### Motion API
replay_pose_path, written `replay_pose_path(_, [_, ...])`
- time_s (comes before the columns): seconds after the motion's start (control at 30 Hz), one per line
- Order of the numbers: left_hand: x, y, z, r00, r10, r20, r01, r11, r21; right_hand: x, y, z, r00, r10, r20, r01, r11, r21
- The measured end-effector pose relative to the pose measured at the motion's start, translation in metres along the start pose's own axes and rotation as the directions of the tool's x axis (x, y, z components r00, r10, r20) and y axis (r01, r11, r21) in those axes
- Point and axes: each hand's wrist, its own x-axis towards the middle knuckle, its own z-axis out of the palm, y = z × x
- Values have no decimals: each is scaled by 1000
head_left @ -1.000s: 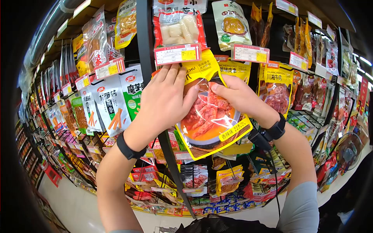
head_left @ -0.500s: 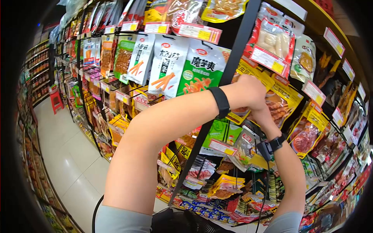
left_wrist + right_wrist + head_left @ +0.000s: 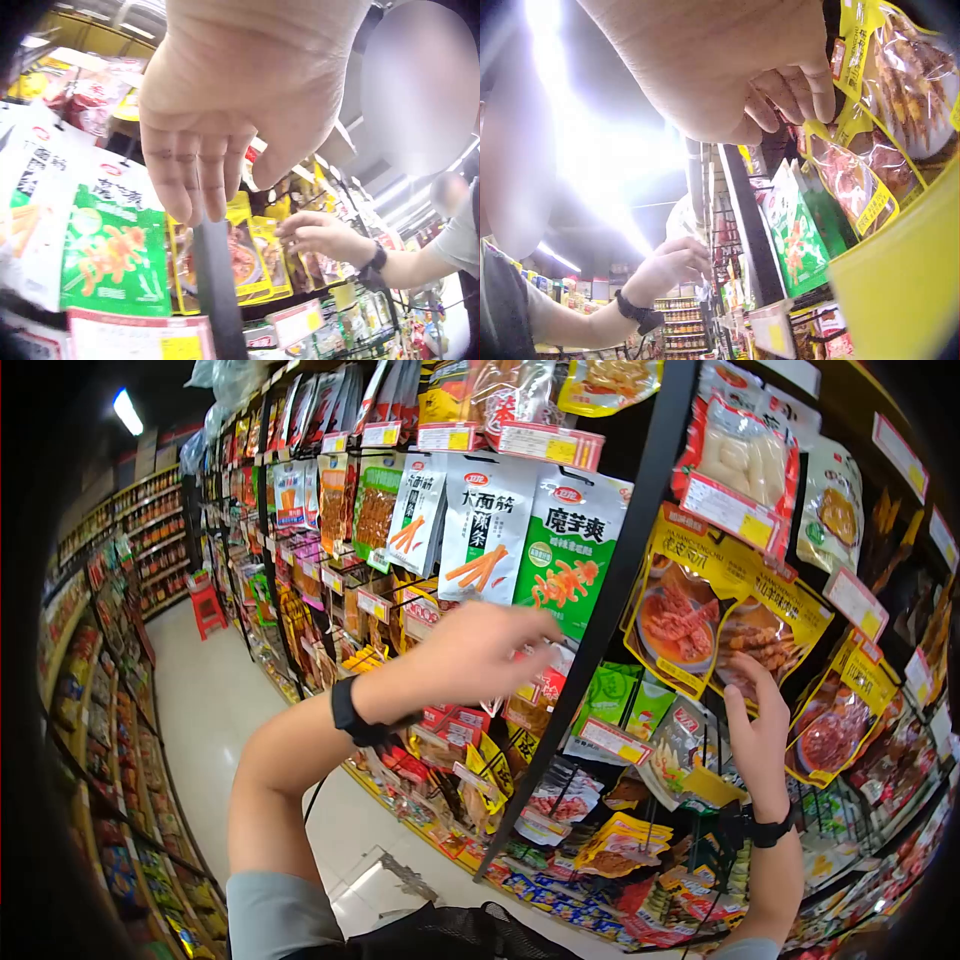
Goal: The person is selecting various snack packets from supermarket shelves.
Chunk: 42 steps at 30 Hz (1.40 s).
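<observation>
In the head view my left hand (image 3: 485, 655) is held out before the shelf with relaxed fingers and nothing in it. Behind it hang a green-and-white snack bag (image 3: 568, 565) and a white snack bag (image 3: 484, 535). The left wrist view shows its fingers (image 3: 176, 176) hanging loosely extended. My right hand (image 3: 762, 730) is raised with bent fingers, nothing in its grasp, its fingertips right by the lower edge of a yellow bag of meat skewers (image 3: 765, 625). Just left of that hangs a yellow bag with red meat in a bowl (image 3: 678, 615).
A dark upright post (image 3: 625, 590) divides the rack between my hands. Price tags (image 3: 735, 510) jut out along the rails. Another yellow meat bag (image 3: 840, 710) hangs to the right. A tiled aisle (image 3: 215, 710) runs at left, with a red stool (image 3: 207, 605) at its far end.
The large yellow meat bag held by both hands earlier now hangs on the rack. My left hand has drawn back leftward, my right hand has come down from the bags, and the view has turned left.
</observation>
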Motion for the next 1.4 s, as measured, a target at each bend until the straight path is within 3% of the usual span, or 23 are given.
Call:
replay_pose_path(0.07, [-3, -25, -4, 972, -236, 8, 234, 961, -147, -7, -16, 2, 994, -106, 37, 105, 994, 25])
replay_pose_path(0.17, [0, -78, -6, 902, -424, 85, 421, 817, -394, -12, -39, 13, 952, -271, 141, 270, 962, 31])
replay_pose_path(0.27, [15, -93, -15, 872, -474, 118, 446, 675, -587, -7, -69, 33, 897, -360, 256, 322, 930, 176])
replay_pose_path(0.4, [46, -131, -18, 936, -348, -53, 312, 889, -335, 17, -116, 75, 859, -418, 297, 364, 905, 221])
replay_pose_path(0.5, [62, -169, -22, 911, -311, -273, 240, 934, -264, 42, -144, 108, 892, -223, 394, 179, 973, 145])
replay_pose_path(0.53, [61, -181, -27, 904, -327, -275, 248, 926, -285, 51, -146, 120, 900, -176, 398, 138, 983, 121])
replay_pose_path(0.63, [46, -211, -36, 863, -291, -413, 270, 957, -110, 82, -139, 166, 913, -62, 404, 28, 996, 90])
replay_pose_path(0.77, [34, -243, -50, 858, -492, -148, 395, 816, -422, 126, -111, 236, 940, 149, 308, -215, 957, 193])
replay_pose_path(0.8, [39, -268, -39, 867, -467, -175, 363, 832, -419, 137, -106, 251, 937, 203, 285, -267, 941, 207])
replay_pose_path(0.9, [34, -255, -61, 873, -432, 227, 482, 689, -541, 157, -108, 280, 906, 355, 232, -413, 860, 299])
replay_pose_path(0.93, [41, -273, -49, 869, -384, 311, 493, 635, -594, 158, -111, 289, 888, 414, 200, -460, 820, 341])
replay_pose_path(1.03, [40, -272, -53, 852, -339, 399, 524, 537, -661, 157, -118, 298, 833, 455, 314, -553, 665, 502])
replay_pose_path(1.07, [35, -269, -62, 847, -284, 449, 531, 481, -698, 156, -110, 301, 839, 408, 360, -543, 586, 601])
replay_pose_path(1.17, [18, -260, -74, 929, -83, 361, 370, 260, -892, 144, -150, 284, 864, 304, 401, -500, 435, 749])
replay_pose_path(1.33, [0, -233, -94, 976, 53, 212, 217, -108, -970, 131, -206, 258, 919, 216, 331, -389, 337, 858])
replay_pose_path(1.4, [-6, -220, -100, 991, 60, 122, 131, -169, -977, 133, -215, 252, 940, 173, 294, -336, 319, 886])
